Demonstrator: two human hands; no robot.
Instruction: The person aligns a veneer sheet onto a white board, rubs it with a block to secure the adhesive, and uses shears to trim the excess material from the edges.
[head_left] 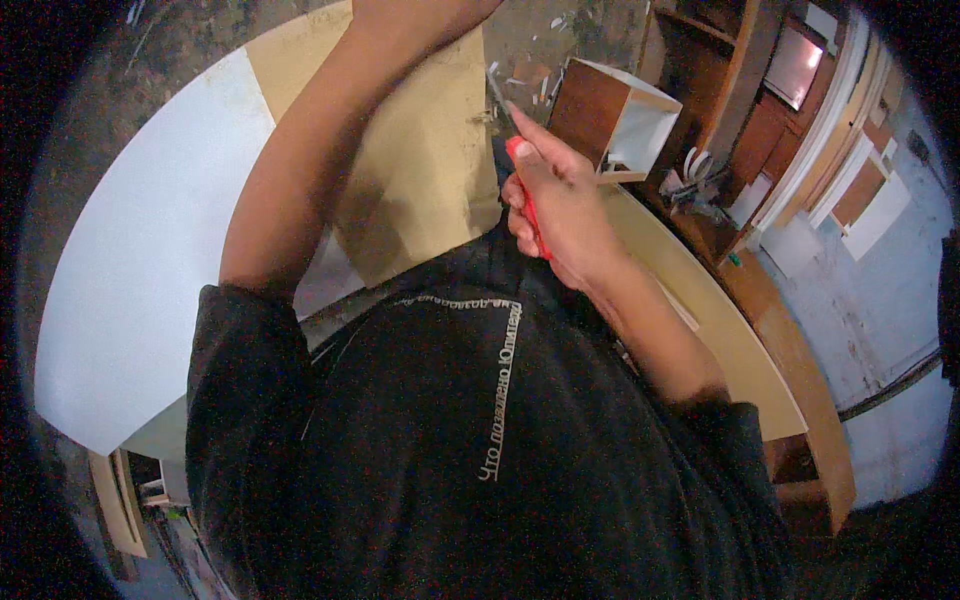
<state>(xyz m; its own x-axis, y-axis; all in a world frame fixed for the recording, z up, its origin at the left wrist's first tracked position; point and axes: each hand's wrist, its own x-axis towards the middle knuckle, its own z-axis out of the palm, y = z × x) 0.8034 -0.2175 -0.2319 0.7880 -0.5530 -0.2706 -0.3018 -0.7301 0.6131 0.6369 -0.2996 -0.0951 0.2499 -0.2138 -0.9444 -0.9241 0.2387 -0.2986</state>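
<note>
My right hand is closed round a red-handled tool with a thin grey blade, its exact kind unclear. The blade points up and away, and my index finger lies along it. Just left of the blade is the straight edge of a tan board in front of my body. My left arm reaches across that board. Of my left hand only a part shows at the top edge; its fingers are cut off from view. A large white panel adjoins the tan surface on the left.
An open box-like cabinet piece, brown outside and white inside, stands beyond my right hand. Scraps litter the dark floor. Long tan panels lie to my right, near a wooden shelf frame and a blue wall.
</note>
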